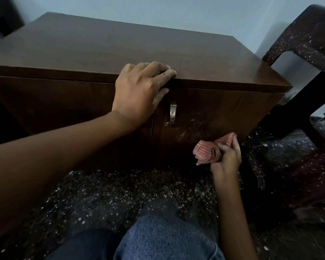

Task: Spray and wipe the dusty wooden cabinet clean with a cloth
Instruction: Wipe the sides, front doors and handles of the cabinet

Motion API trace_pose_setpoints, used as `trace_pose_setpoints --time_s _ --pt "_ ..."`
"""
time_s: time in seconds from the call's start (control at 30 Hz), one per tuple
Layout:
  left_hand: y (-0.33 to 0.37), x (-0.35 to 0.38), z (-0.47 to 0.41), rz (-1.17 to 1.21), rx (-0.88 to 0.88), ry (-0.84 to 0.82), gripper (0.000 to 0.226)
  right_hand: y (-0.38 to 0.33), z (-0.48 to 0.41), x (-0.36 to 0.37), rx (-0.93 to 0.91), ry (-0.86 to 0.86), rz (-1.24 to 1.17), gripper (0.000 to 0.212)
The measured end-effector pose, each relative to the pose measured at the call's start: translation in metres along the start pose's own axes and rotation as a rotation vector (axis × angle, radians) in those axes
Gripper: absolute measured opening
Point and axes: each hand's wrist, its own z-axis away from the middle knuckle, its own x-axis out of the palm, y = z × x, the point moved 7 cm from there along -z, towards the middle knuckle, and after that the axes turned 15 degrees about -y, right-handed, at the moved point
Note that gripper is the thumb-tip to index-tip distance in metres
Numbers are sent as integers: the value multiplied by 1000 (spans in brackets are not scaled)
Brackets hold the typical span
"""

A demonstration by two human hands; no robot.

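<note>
A low dark-brown wooden cabinet (101, 45) fills the upper half of the head view, with two front doors and a metal handle (172, 113) on the right door. My left hand (139, 91) grips the front edge of the cabinet top, fingers over the top and thumb on the door. My right hand (228, 156) holds a bunched red-and-white checked cloth (208, 152) low in front of the right door. A wet, streaky patch (193, 128) shines on that door just above the cloth. No spray bottle is in view.
A dark plastic chair (308, 44), speckled with white spots, stands close to the cabinet's right side. The speckled dark floor (120, 194) lies below. My knee in blue jeans (165, 239) is at the bottom centre. A pale wall (176, 12) is behind.
</note>
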Motion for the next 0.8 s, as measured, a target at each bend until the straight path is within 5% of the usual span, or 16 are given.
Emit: trace_pose_setpoints --time_s 0.27,0.5,0.6,0.7,0.8 --pt "0 0 0 5 -16 -6 36 11 45 64 -318 -210 284 68" --pt "-1 2 1 14 -27 -12 37 49 63 83 -715 -532 1309 72" --pt "-1 1 1 24 -16 -14 36 55 55 66 -885 -538 1767 62" --pt "-2 1 0 14 -14 -6 35 42 32 38 -950 -478 1877 73" --pt "-2 3 1 12 -13 -13 35 21 7 9 -787 -366 1700 60"
